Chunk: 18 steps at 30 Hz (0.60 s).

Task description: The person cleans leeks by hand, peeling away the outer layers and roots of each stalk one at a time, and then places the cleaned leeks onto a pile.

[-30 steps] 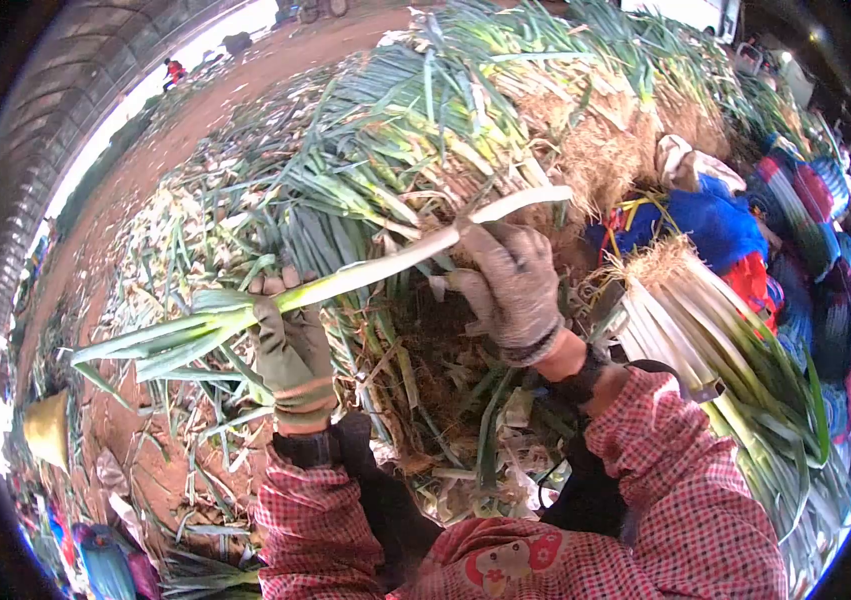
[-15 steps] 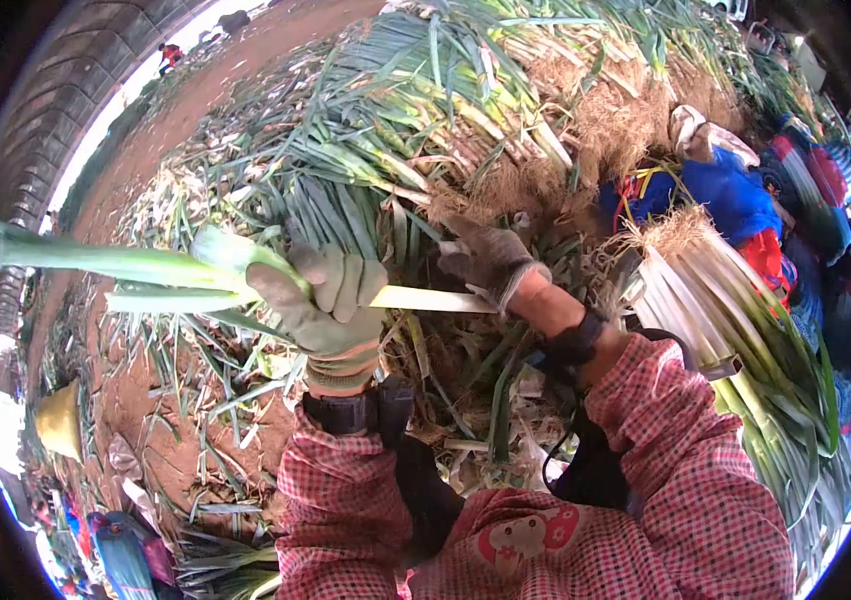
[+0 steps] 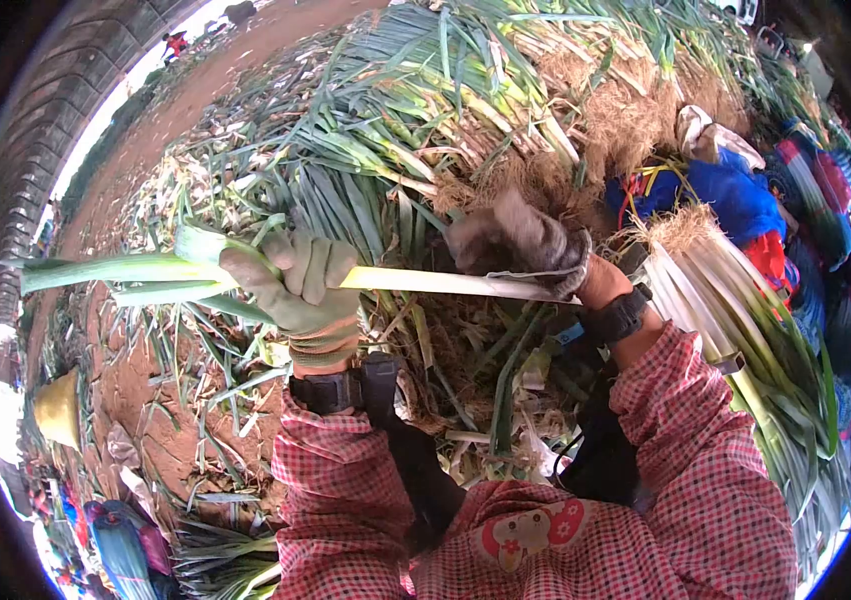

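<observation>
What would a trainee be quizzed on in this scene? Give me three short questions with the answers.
1. Multiple choice: where does the gloved left hand grip the long stalk?
a) at the far tip of its leaves
b) between its green leaves and its bare pale length
c) nowhere; it does not touch it

2. True or false: the large bundle of similar stalks, roots at its upper end in the view, lies on the person's right.

3. Fill in the blank: the leafy end of the held stalk points towards the person's ____ side.

Key: 1 b; 2 true; 3 left.
</observation>
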Tool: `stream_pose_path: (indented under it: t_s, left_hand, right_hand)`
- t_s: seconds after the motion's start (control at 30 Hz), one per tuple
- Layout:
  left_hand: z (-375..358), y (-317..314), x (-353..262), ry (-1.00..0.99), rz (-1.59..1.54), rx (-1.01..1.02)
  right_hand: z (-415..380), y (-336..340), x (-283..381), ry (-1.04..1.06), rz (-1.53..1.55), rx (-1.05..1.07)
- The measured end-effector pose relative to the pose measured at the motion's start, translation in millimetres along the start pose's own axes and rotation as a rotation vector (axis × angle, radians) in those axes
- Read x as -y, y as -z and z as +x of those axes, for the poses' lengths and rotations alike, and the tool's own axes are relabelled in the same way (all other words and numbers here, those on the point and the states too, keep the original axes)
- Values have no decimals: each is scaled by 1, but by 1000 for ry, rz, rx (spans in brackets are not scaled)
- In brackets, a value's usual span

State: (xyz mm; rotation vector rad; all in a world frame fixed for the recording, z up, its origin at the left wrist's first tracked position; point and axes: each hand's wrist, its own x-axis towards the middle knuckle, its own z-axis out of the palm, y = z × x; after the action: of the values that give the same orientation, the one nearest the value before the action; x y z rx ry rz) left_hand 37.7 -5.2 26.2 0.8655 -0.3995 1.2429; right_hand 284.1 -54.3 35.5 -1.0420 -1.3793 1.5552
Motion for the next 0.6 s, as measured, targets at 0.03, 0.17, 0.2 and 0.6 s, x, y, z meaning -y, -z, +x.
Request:
stream_pose_path:
  t_s: [0.03, 0.17, 0.2, 0.6]
  left_hand:
    - [0, 0, -3, -12, -1, -6]
    - [-1, 2, -13, -64, 44, -65]
    - [-2, 1, -15, -64, 43, -65]
    - [-9, 10, -43, -181, 6, -344]
  right_hand:
    - [-2, -1, 3, 42, -112, 107]
    - [-2, 2, -23, 503, -612, 162]
    - [2, 5, -27, 579, -633, 156]
    - [0, 51, -37, 331, -382, -406]
